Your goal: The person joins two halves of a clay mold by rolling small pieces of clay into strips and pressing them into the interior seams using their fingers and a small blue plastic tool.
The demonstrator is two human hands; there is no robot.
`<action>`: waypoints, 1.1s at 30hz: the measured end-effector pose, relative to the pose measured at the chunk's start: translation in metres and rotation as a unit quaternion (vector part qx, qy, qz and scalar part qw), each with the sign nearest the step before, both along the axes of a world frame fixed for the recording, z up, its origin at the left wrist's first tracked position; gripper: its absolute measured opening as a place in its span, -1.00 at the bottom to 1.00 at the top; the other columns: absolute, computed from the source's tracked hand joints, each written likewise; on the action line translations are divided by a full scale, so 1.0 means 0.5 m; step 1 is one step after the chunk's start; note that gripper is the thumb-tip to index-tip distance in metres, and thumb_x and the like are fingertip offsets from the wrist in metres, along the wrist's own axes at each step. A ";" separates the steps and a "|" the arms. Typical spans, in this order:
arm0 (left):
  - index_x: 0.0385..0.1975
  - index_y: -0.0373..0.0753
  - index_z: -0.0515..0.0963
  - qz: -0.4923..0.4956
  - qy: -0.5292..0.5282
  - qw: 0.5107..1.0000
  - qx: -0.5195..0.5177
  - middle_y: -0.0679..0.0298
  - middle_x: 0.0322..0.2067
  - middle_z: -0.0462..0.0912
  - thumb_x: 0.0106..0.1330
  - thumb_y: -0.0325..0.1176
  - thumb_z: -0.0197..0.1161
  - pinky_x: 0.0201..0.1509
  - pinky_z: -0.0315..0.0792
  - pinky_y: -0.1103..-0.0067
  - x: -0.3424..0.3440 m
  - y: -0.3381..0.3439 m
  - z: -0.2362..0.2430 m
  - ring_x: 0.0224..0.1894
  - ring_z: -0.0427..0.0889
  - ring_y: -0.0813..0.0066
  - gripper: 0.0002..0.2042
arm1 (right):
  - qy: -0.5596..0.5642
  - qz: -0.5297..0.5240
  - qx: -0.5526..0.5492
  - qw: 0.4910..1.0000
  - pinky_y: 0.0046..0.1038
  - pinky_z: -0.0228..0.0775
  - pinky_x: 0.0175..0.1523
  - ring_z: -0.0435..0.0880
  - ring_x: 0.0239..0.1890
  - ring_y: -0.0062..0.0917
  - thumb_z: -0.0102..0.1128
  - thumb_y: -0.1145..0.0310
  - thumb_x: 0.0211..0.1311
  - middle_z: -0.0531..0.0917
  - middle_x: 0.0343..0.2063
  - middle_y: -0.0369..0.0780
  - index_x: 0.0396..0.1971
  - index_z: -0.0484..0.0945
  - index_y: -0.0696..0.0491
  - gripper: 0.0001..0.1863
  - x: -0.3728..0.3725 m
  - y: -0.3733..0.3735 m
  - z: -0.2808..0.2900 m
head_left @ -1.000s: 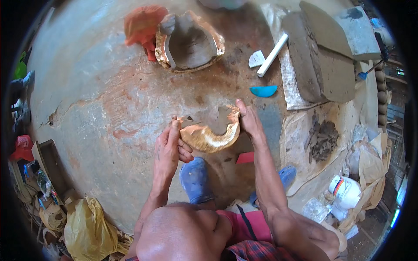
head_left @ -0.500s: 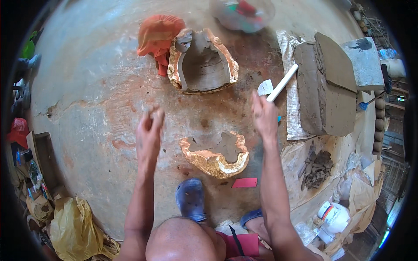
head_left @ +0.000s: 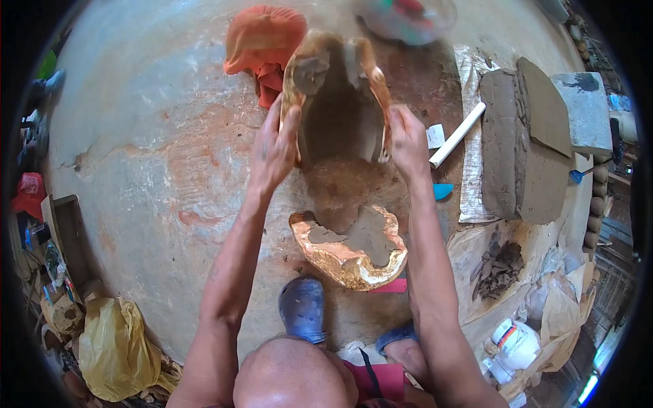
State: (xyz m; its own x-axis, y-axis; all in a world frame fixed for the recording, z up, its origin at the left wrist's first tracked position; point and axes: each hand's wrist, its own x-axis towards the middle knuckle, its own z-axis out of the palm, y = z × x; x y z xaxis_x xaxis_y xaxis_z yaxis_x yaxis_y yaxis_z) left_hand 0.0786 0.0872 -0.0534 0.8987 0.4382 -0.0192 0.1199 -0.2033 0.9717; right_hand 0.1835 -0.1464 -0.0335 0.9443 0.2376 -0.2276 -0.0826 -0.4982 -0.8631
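My left hand and my right hand are closed on the two side walls of a large hollow mould, pale orange-brown at the rim and lined with grey clay. It looks tilted, its far end raised, and is a little blurred. Nearer me on the floor lies a smaller curved mould piece, its hollow also lined with grey clay. Right of my right hand are a white tube, a small whitish scraper and a blue curved scraper.
An orange cloth lies beyond the mould. Grey clay slabs rest at the right on a whitish sheet, beside a pale block. Clay scraps lie nearer. A pink strip is partly under the smaller mould piece.
Both hands have moved in from either side and closed on the large mould. The mould has tipped up and looks lifted. The whole view has shifted slightly.
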 end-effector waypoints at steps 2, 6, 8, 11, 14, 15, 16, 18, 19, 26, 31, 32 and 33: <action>0.49 -0.26 0.30 -0.008 0.008 1.000 0.017 -0.03 0.21 0.65 0.64 0.04 0.01 0.26 0.47 0.30 -0.068 -0.027 -0.001 0.21 0.64 0.10 -0.39 | -0.077 0.020 0.025 0.997 -0.45 0.40 -0.17 0.60 -0.29 -0.65 0.01 0.10 0.64 0.64 -0.41 -0.26 -0.14 0.63 0.13 -0.61 -0.051 -0.041 0.011; 0.57 -0.20 0.19 -0.060 0.102 0.973 -0.197 0.04 0.37 0.50 0.62 0.16 -0.02 0.35 0.42 0.27 -0.204 -0.038 -0.050 0.36 0.51 0.19 -0.30 | 0.037 0.016 0.090 0.995 -0.48 0.41 -0.07 0.58 -0.19 -0.65 0.00 0.16 0.65 0.67 -0.26 -0.30 -0.03 0.62 0.13 -0.65 -0.135 -0.080 0.025; 0.59 -0.20 0.14 -0.102 0.147 0.951 -0.253 0.05 0.43 0.42 0.58 0.27 -0.02 0.41 0.38 0.25 -0.216 -0.049 -0.045 0.44 0.43 0.20 -0.21 | 0.055 0.009 0.325 0.944 -0.48 0.41 0.06 0.59 -0.08 -0.61 -0.01 0.25 0.63 0.67 -0.11 -0.28 0.11 0.59 0.15 -0.67 -0.167 -0.090 0.006; 0.59 -0.30 0.09 -0.090 0.034 0.940 -0.327 0.03 0.51 0.26 0.26 0.63 -0.06 0.55 0.21 0.27 -0.202 -0.079 -0.004 0.54 0.25 0.21 0.15 | 0.109 0.011 0.375 0.921 -0.37 0.30 0.38 0.57 0.21 -0.44 -0.04 0.33 0.51 0.63 0.13 -0.14 0.24 0.52 0.23 -0.56 -0.198 -0.128 -0.013; 0.59 -0.36 0.08 -0.120 0.031 0.941 -0.315 0.01 0.53 0.23 0.13 0.78 -0.14 0.59 0.16 0.26 -0.188 -0.089 0.041 0.58 0.17 0.20 0.30 | 0.137 -0.007 0.349 0.927 -0.27 0.05 0.60 0.40 0.46 -0.30 -0.08 0.27 0.33 0.52 0.35 0.00 0.37 0.40 0.35 -0.33 -0.213 -0.128 0.008; 0.57 -0.39 0.10 -0.135 0.024 0.946 -0.292 -0.01 0.53 0.23 0.14 0.78 -0.16 0.61 0.11 0.25 -0.184 -0.091 0.048 0.59 0.16 0.19 0.31 | 0.135 0.026 0.331 0.933 -0.28 0.00 0.62 0.36 0.50 -0.28 -0.08 0.25 0.30 0.46 0.40 0.02 0.40 0.34 0.39 -0.27 -0.215 -0.133 0.013; 0.57 -0.39 0.10 -0.138 0.023 0.946 -0.293 -0.01 0.53 0.23 0.14 0.78 -0.16 0.61 0.11 0.25 -0.183 -0.096 0.037 0.59 0.16 0.19 0.31 | 0.116 0.042 0.343 0.931 -0.28 0.10 0.57 0.41 0.47 -0.24 -0.10 0.19 0.35 0.43 0.42 0.07 0.32 0.42 0.42 -0.30 -0.216 -0.134 0.011; 0.55 -0.41 0.16 -0.134 -0.038 0.958 -0.252 -0.02 0.54 0.23 0.20 0.73 -0.15 0.62 0.06 0.25 -0.196 -0.095 -0.008 0.58 0.18 0.14 0.25 | 0.096 0.061 0.360 0.926 -0.28 0.20 0.52 0.46 0.43 -0.20 -0.13 0.13 0.39 0.40 0.44 0.13 0.25 0.51 0.45 -0.30 -0.219 -0.127 -0.003; 0.53 -0.41 0.20 -0.130 -0.048 0.960 -0.242 -0.04 0.54 0.23 0.24 0.69 -0.14 0.64 0.01 0.22 -0.201 -0.098 -0.019 0.58 0.19 0.11 0.21 | 0.102 0.074 0.358 0.925 -0.31 0.16 0.53 0.44 0.45 -0.19 -0.15 0.11 0.38 0.35 0.47 0.15 0.25 0.50 0.46 -0.28 -0.219 -0.128 -0.006; 0.51 -0.43 0.23 -0.134 -0.078 0.960 -0.232 -0.07 0.52 0.25 0.30 0.65 -0.18 0.64 0.02 0.19 -0.213 -0.109 -0.041 0.58 0.19 0.08 0.16 | 0.073 0.118 0.268 0.953 -0.43 0.17 0.51 0.47 0.43 -0.27 -0.22 0.22 0.28 0.35 0.48 0.14 0.25 0.42 0.58 -0.25 -0.224 -0.158 0.001; 0.49 -0.42 0.26 -0.116 -0.084 0.952 -0.270 -0.06 0.50 0.27 0.27 0.68 -0.15 0.61 0.13 0.19 -0.229 -0.122 -0.042 0.54 0.26 0.09 0.18 | 0.116 0.058 0.281 0.951 -0.37 -0.01 0.61 0.35 0.52 -0.27 -0.17 0.19 0.38 0.34 0.50 0.07 0.36 0.33 0.53 -0.25 -0.266 -0.180 -0.062; 0.49 -0.42 0.26 -0.121 -0.084 0.952 -0.270 -0.06 0.50 0.27 0.27 0.68 -0.15 0.61 0.13 0.19 -0.232 -0.124 -0.041 0.54 0.26 0.09 0.18 | 0.107 0.069 0.302 0.945 -0.33 -0.04 0.62 0.30 0.54 -0.27 -0.14 0.14 0.46 0.34 0.50 0.05 0.37 0.33 0.50 -0.26 -0.271 -0.178 -0.060; 0.49 -0.42 0.26 -0.110 -0.083 0.951 -0.278 -0.06 0.50 0.27 0.25 0.69 -0.14 0.61 0.13 0.19 -0.235 -0.123 -0.041 0.54 0.26 0.10 0.18 | 0.099 0.080 0.324 0.937 -0.28 -0.07 0.64 0.26 0.56 -0.27 -0.11 0.09 0.53 0.34 0.50 0.03 0.39 0.33 0.47 -0.27 -0.277 -0.176 -0.059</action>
